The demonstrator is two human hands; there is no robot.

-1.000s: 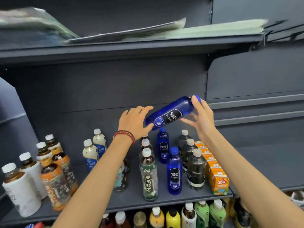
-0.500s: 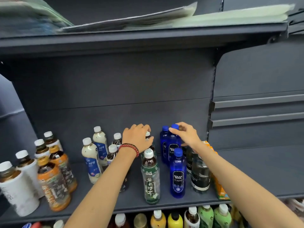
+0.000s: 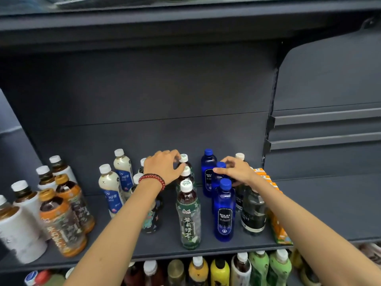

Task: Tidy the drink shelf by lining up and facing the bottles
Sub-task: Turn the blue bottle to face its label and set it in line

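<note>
Three blue soda bottles stand in a row on the dark shelf (image 3: 237,247): front (image 3: 224,213), middle (image 3: 219,178), back (image 3: 208,172). My right hand (image 3: 236,170) pinches the blue cap of the middle one. Left of them runs a row of green-labelled tea bottles, the front one (image 3: 188,215) upright with its label facing me. My left hand (image 3: 164,167), a red bead bracelet on the wrist, curls over the white caps of the two tea bottles (image 3: 185,172) behind it.
Dark clear bottles (image 3: 253,211) and orange juice cartons (image 3: 276,223) stand right of the blue row. Milky white bottles (image 3: 111,188), orange-labelled tea (image 3: 59,219) and white-sleeved bottles (image 3: 18,228) fill the left. A lower shelf holds several more bottles (image 3: 219,271). An upper shelf overhangs.
The blue bottle held tilted in the air a second ago now stands upright in the blue row. Both hands came down to the bottle caps; the left moved onto the tea bottles.
</note>
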